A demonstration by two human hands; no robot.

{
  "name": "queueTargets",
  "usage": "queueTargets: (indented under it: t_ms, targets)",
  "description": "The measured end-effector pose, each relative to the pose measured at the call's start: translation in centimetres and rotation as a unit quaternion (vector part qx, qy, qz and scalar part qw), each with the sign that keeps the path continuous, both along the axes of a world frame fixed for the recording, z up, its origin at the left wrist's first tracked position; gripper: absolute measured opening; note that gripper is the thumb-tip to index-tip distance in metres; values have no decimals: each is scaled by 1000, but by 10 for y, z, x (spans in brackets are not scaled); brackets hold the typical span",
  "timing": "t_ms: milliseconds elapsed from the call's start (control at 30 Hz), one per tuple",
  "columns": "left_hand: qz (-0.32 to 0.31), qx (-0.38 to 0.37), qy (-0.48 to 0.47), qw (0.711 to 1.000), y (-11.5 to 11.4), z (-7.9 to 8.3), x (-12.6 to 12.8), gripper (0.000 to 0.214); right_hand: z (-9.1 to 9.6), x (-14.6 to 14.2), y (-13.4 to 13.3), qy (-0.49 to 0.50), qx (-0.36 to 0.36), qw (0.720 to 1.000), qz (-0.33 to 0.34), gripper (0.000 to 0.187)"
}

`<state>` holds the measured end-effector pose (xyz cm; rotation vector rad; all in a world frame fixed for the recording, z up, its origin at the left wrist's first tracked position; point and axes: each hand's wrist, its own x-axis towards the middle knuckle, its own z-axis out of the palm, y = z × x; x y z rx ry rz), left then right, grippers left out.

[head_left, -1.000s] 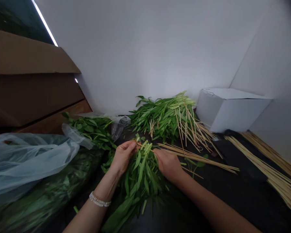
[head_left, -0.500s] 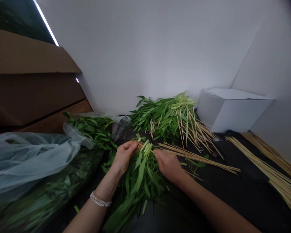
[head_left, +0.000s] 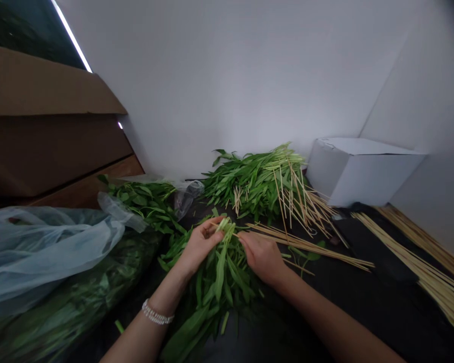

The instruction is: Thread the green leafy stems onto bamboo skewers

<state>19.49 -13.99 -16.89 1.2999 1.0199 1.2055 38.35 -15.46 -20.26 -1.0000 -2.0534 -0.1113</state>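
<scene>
A bunch of leafy greens with pale cut stems (head_left: 220,282) lies in front of me, the leaves pointing towards me. My left hand (head_left: 202,242), with a beaded bracelet on the wrist, is curled round the stem ends, thumb on the near side. In my right hand (head_left: 263,254), thumb and fingers pinch a thin bamboo stick, mostly hidden, at the right of the stems. The stick crosses the stems, and a thin end of it shows near my left fingers.
Behind lies a heap of greens (head_left: 249,174) with loose sticks (head_left: 306,206). More sticks (head_left: 310,243) lie right of my hand; long bundles (head_left: 416,267) sit farther right. A white box (head_left: 366,171) stands at the back. Plastic bags of greens (head_left: 49,257) and a cardboard box (head_left: 49,146) are left.
My left hand has moved slightly right, from pinching the stick's left end to closing round the stem ends. My right hand has barely moved.
</scene>
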Motion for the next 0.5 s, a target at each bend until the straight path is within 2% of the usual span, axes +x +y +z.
queueTargets:
  t_ms: [67,133,233,333,433,500]
  targets:
    - [-34,-2,34,999,-2,3,0,44,2,2,0,-24,42,999,-16,28]
    - [-31,-9,32,999,-2,7,-3,32,5,5,2,-46,81,995,-35,27]
    - [52,-10,-71,996,3,13,-13,25,9,13,7,-68,105,990,-69,27]
    - [138,-37,-211,967,11,22,-25,19,12,22,14,-89,92,987,-102,30]
    - [171,-80,-298,936,14,30,-30,13,14,30,20,-95,68,985,-128,29]
    - [168,-78,-308,933,12,32,-30,13,13,34,23,-87,43,985,-142,28]
